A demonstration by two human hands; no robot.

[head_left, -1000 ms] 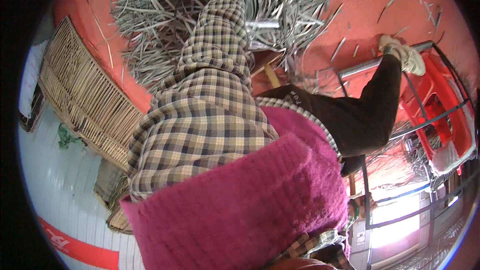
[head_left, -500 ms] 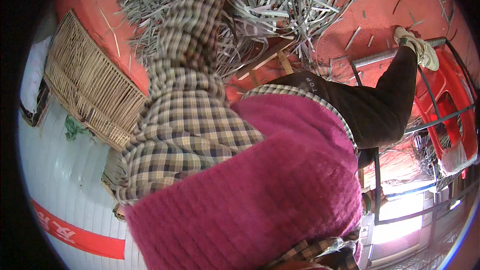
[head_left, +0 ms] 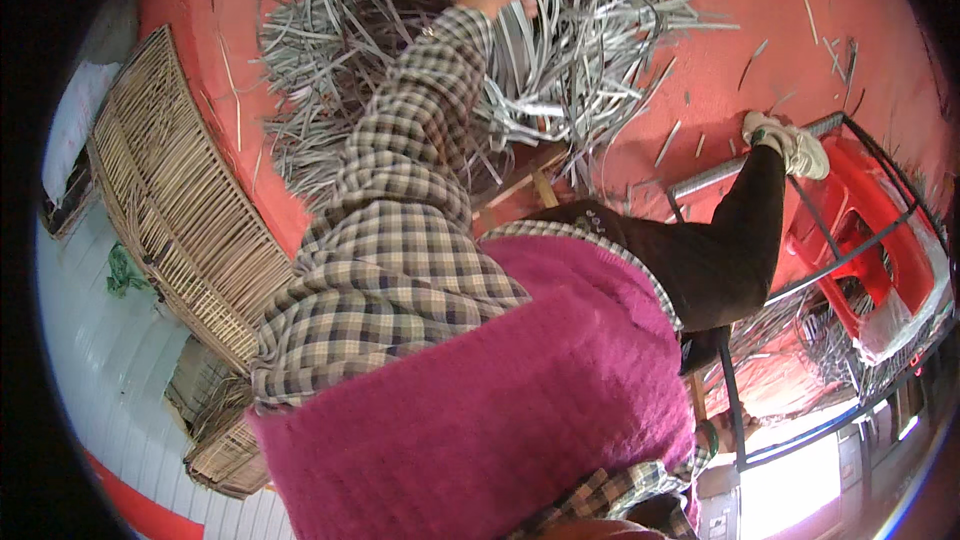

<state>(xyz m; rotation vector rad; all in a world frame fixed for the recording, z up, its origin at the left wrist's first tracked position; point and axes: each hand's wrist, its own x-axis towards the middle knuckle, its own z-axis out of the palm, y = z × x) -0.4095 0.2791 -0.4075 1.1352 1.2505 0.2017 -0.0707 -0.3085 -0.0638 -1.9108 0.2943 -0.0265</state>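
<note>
The left hand [head_left: 498, 2], barely visible half a second ago, now lies across grey strips [head_left: 513, 55]; whether it or the right hand [head_left: 737, 424] grips anything cannot be told.

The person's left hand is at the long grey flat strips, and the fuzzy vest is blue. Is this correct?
The colour is wrong: the head view shows a fuzzy magenta vest. The left hand is indeed at the long grey flat strips.

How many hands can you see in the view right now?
2. The left hand is on the gray strips at the top; the right hand is beside the dark metal frame at lower right, partly hidden. I see no others.
</note>
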